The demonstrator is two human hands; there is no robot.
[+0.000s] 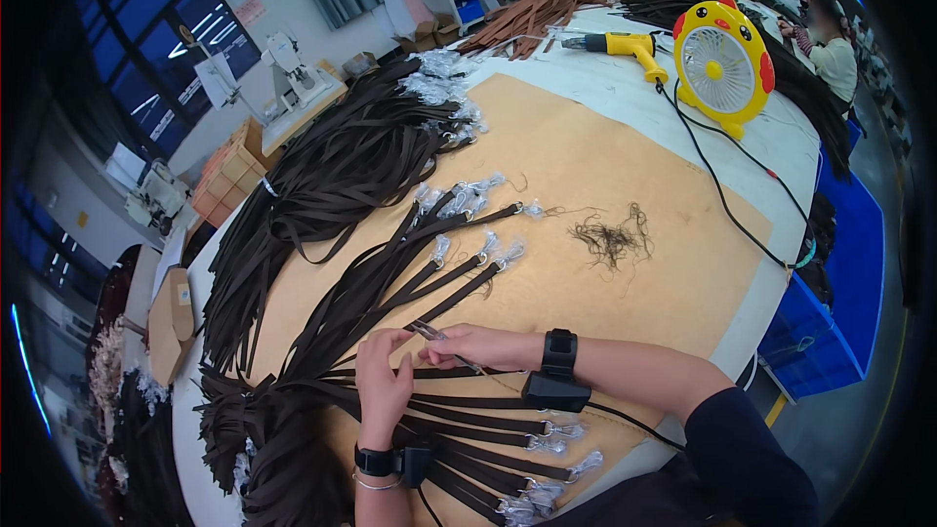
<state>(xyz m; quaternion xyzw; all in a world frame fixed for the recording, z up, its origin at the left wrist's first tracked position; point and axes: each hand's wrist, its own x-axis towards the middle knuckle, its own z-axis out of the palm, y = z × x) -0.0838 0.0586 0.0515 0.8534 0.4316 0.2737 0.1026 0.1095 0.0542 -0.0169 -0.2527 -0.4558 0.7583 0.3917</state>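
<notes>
Dark webbing straps (459,400) fan out across the table in front of me, with metal clips wrapped in clear plastic (547,444) at their ends. My left hand (383,376) is closed at one of these straps, its fingers curled and partly hiding the grip. Close beside it, my right hand (473,344) is shut on a small pair of metal thread snips (427,330), whose tips point toward the left fingers. Just beyond the hands lie more straps with wrapped clips (488,249).
A tangle of cut threads (613,237) lies on the brown board (586,156). Large strap bundles (322,166) are heaped at left. At the far right stand a yellow fan (717,68) and a yellow heat gun (625,47) with trailing cords; a blue bin (830,322) sits beside the table.
</notes>
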